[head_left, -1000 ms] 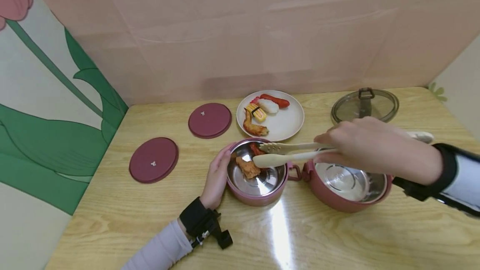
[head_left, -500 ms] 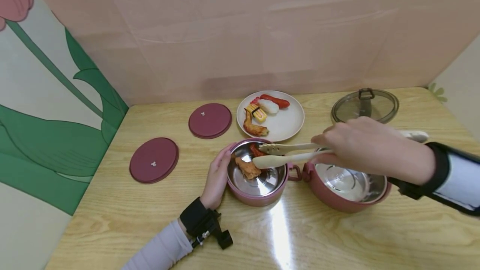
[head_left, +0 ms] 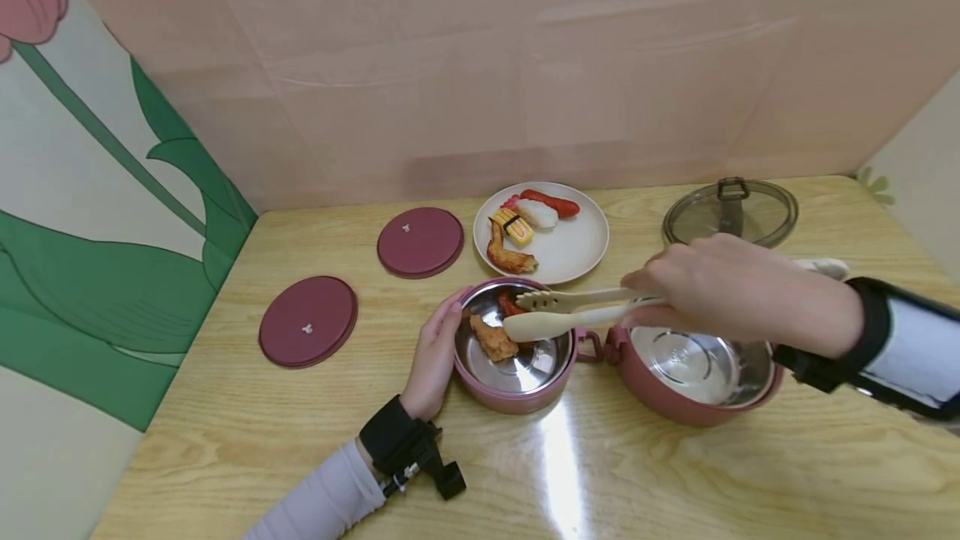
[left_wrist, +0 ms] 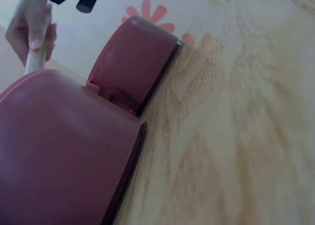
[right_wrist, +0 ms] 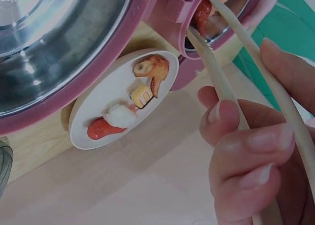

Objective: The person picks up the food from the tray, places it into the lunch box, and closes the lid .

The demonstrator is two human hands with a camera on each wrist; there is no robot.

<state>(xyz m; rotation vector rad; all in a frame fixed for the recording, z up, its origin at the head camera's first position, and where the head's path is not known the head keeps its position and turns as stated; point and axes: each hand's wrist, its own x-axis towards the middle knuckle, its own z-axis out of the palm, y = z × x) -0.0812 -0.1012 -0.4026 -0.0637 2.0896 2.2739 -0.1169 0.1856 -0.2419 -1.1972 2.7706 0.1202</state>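
Observation:
My left hand [head_left: 433, 348] holds the left side of a pink steel-lined pot [head_left: 517, 401], thumb near the rim. Inside lie a brown piece of fried chicken [head_left: 492, 338] and a red piece of food [head_left: 510, 303], partly covered by cream tongs [head_left: 555, 323]. My right hand [head_left: 705, 282] grips the tongs from above, their arms spread a little apart and tips inside the pot. In the right wrist view, the thumb and curled fingers are on opposite arms of the tongs [right_wrist: 224, 82]. One tip is beside the red piece, the other by the chicken.
A second pink pot [head_left: 690, 411] stands on the right, under my right forearm. Behind is a white plate [head_left: 570, 252] with sausage, sushi and a chicken wing. Two dark red lids [head_left: 307, 321] lie on the left; a glass lid [head_left: 765, 211] is at the back right.
My right hand and the tongs have shifted slightly left. The fried chicken has turned and slid a little within the pot. My left hand has stayed in place.

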